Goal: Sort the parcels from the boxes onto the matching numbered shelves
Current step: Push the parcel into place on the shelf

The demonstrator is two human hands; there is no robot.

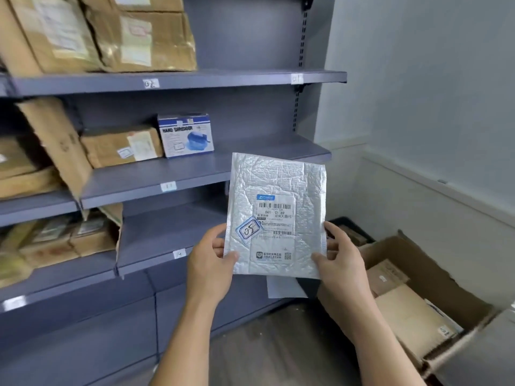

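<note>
A tall grey-blue metal shelving unit (pixel 195 168) fills the left and middle of the view, its boards running back toward a pale wall. To the right of the unit, down on the floor, stands a large open brown cardboard box (pixel 434 263) with smaller brown parcels lying inside it. On the unit's top visible board sit bulky taped brown cartons (pixel 139 37), and more brown cartons crowd the left ends of the two boards below.

In front of the unit's right end, level with its middle and lower boards, a flat silver padded bubble mailer (pixel 278 190) is held off every surface. Its long axis stands nearly upright, the top edge leaning slightly right, and its printed face is turned to the camera, so the white shipping label reads the right way up.

On the unit's middle board a small blue and white printed box (pixel 185 135) stands beside a brown carton.

The left hand (pixel 207 263) pinches the mailer's lower left corner, thumb on the front. The right hand (pixel 342 263) grips the lower right edge the same way.

A blue-bordered sticker (pixel 249 230) on the mailer reads "05". Small white tags on the unit's board edges read "02" (pixel 151 83) and "01" (pixel 296 78).
</note>
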